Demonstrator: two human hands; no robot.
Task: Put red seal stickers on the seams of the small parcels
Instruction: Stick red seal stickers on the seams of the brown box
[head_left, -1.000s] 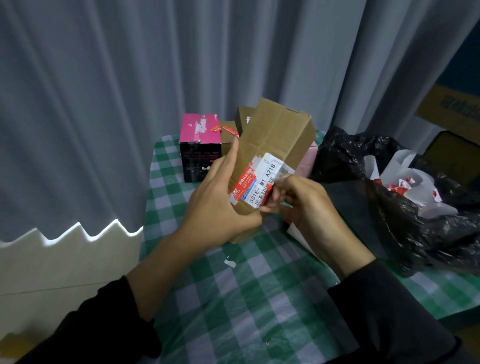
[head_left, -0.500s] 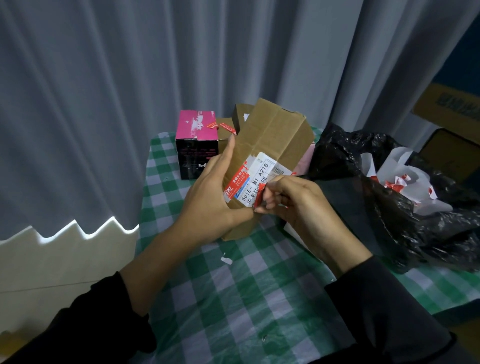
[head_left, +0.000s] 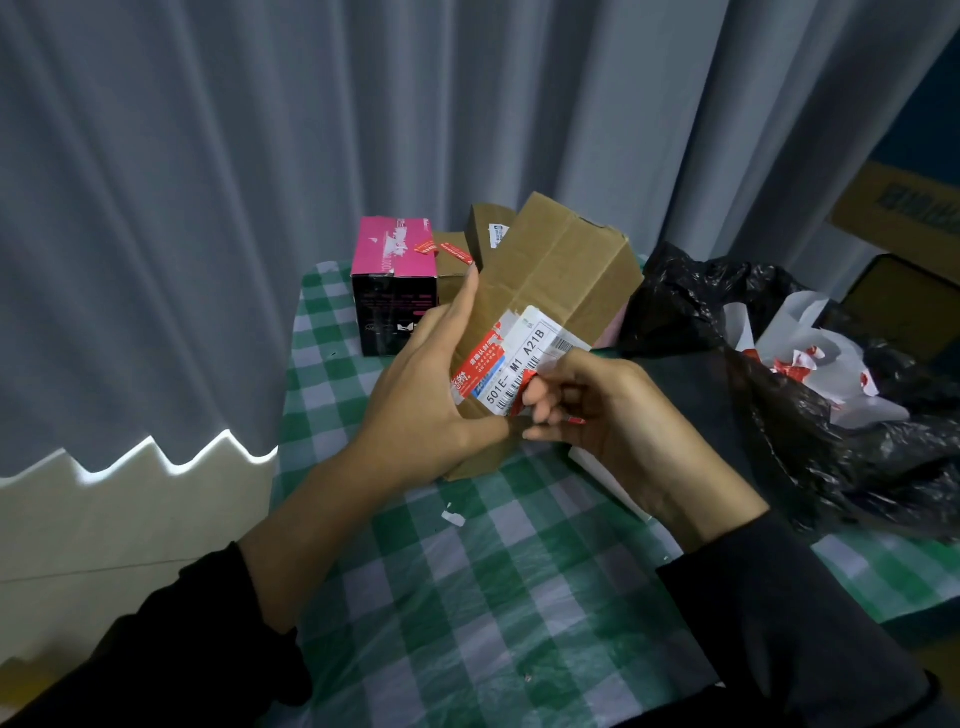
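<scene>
A brown cardboard parcel (head_left: 556, 275) with a white shipping label stands tilted above the green checked table (head_left: 467, 597). My left hand (head_left: 421, 405) grips its near lower end from the left, thumb up along its side. My right hand (head_left: 597, 415) pinches a red seal sticker (head_left: 522, 397) at the label's lower edge, against the parcel. A pink and black box (head_left: 392, 283) with a red sticker on top stands behind, next to two small brown parcels (head_left: 457, 260).
A black plastic bag (head_left: 831, 441) holding white and red backing scraps lies at the right. A white flat piece (head_left: 602, 475) lies under my right hand. Grey curtains hang behind the table. A small white scrap (head_left: 453, 517) lies on the cloth.
Both hands and the parcel have shifted slightly left and down. My right fingers have slid the red sticker lower along the label's edge.
</scene>
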